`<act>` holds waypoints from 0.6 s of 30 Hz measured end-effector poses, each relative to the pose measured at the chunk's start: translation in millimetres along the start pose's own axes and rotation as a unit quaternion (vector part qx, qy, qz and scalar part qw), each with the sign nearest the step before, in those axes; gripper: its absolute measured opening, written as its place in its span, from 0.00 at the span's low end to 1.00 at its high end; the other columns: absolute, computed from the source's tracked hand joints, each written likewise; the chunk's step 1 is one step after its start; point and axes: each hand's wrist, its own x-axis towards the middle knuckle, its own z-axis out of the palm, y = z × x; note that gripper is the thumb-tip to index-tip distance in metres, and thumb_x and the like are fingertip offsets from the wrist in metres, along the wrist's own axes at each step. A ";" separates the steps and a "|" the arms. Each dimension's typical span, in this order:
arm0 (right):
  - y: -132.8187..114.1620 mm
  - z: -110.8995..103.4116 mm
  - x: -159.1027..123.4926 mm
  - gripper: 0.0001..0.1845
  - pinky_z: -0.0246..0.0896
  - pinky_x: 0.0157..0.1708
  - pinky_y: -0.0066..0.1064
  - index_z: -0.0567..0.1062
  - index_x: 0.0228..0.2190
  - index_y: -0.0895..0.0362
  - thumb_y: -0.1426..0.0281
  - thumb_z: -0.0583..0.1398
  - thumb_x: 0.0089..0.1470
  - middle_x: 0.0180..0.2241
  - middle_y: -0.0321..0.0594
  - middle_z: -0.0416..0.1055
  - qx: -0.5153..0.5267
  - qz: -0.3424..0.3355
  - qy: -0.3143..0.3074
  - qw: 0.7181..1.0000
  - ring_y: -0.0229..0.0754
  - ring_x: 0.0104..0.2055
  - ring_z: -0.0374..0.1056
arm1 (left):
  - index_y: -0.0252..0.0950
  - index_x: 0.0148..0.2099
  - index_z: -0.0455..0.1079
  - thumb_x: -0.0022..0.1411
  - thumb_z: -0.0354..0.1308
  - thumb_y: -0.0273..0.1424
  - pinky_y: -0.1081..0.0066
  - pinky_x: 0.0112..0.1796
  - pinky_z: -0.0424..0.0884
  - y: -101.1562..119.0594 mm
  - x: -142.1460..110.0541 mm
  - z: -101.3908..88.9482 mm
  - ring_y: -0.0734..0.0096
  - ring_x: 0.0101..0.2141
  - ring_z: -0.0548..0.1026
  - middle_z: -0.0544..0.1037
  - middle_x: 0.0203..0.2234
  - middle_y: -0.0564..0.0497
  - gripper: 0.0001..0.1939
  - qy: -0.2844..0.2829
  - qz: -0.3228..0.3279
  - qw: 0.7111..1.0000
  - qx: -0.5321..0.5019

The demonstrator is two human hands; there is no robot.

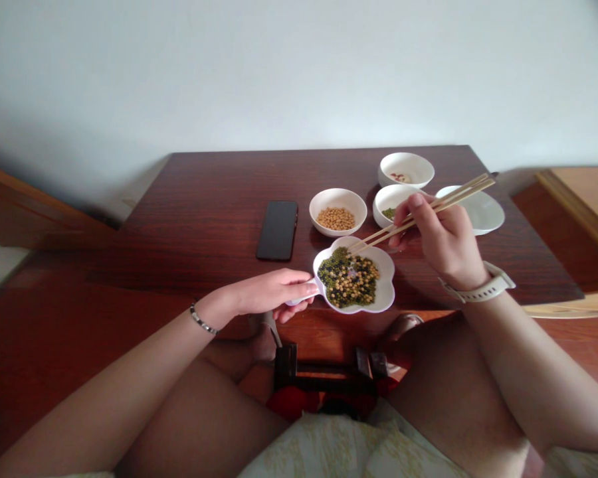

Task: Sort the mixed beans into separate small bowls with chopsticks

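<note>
My left hand (289,293) is closed round the short handle of a white flower-shaped dish (386,292) at the table's front edge. Mixed beans (349,279), green, dark and yellow, lie in the dish. My right hand (441,236) grips a pair of wooden chopsticks (463,191), whose tips reach down to the beans at the dish's far side. Whether the tips pinch a bean is too small to tell. Just behind the dish stands a white bowl (337,196) of yellow soybeans (335,218). A second bowl (393,192) with green beans is partly hidden by my right hand.
At the back stands a white bowl (406,162) with a few reddish and pale pieces. A white dish (486,212) sits at the right, partly behind my right hand. A black phone (278,230) lies left of the soybeans on the dark wooden table (204,212). A wall rises behind.
</note>
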 end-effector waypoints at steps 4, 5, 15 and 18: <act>-1.4 -1.9 -1.2 0.44 0.73 0.22 0.40 0.85 0.33 0.48 0.21 0.69 0.73 0.23 0.44 0.81 -0.020 -0.021 0.017 0.999 0.47 0.21 0.76 | 0.40 0.45 0.71 0.93 0.66 0.54 0.69 0.32 0.66 0.1 0.7 1.2 0.73 0.28 0.73 0.76 0.32 0.58 0.26 -0.001 -0.003 1.000 -0.004; -1.0 -2.5 -1.4 0.44 0.72 0.22 0.40 0.85 0.32 0.48 0.22 0.68 0.73 0.22 0.43 0.81 -0.026 -0.024 0.020 0.999 0.47 0.21 0.76 | 0.40 0.45 0.71 0.93 0.66 0.54 0.69 0.32 0.66 0.5 0.8 1.7 0.73 0.27 0.73 0.76 0.32 0.58 0.26 0.001 -0.004 1.000 -0.004; 2.6 -4.2 -1.5 0.43 0.75 0.26 0.37 0.84 0.34 0.48 0.22 0.67 0.76 0.23 0.40 0.82 -0.039 0.004 -0.014 0.999 0.46 0.24 0.78 | 0.40 0.45 0.71 0.93 0.66 0.54 0.69 0.32 0.65 2.0 -0.1 1.9 0.73 0.28 0.73 0.75 0.32 0.58 0.26 -0.001 -0.003 1.000 -0.003; 3.0 -4.2 -1.6 0.43 0.76 0.26 0.37 0.84 0.34 0.48 0.22 0.67 0.76 0.23 0.40 0.81 -0.043 0.005 -0.008 0.999 0.46 0.25 0.78 | 0.40 0.44 0.71 0.92 0.67 0.54 0.69 0.32 0.66 2.1 0.2 2.0 0.73 0.28 0.73 0.76 0.33 0.58 0.27 0.001 -0.004 1.000 -0.002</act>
